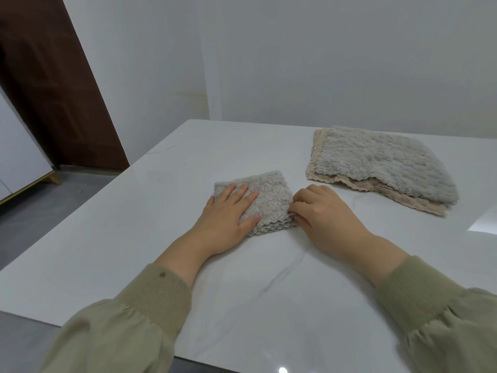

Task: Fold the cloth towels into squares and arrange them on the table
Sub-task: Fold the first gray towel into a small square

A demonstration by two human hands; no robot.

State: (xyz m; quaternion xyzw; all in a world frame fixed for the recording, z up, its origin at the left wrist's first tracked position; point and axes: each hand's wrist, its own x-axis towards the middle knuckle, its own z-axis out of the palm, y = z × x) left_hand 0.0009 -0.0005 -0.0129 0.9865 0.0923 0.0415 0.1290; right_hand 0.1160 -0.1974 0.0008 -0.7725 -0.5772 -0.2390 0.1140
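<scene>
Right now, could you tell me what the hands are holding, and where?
The left hand presses flat on the folded towel; the right hand pinches its right edge.

Both forearms extend forward, clad in olive-green sleeves with ribbed cuffs. Left hand (pixel 228 211): palm down, fingers spread and pressed flat. Right hand (pixel 322 211): knuckles up, fingers curled inward with the fingertips (pixel 295 208) pinched together, just beside the left hand's thumb.
</scene>
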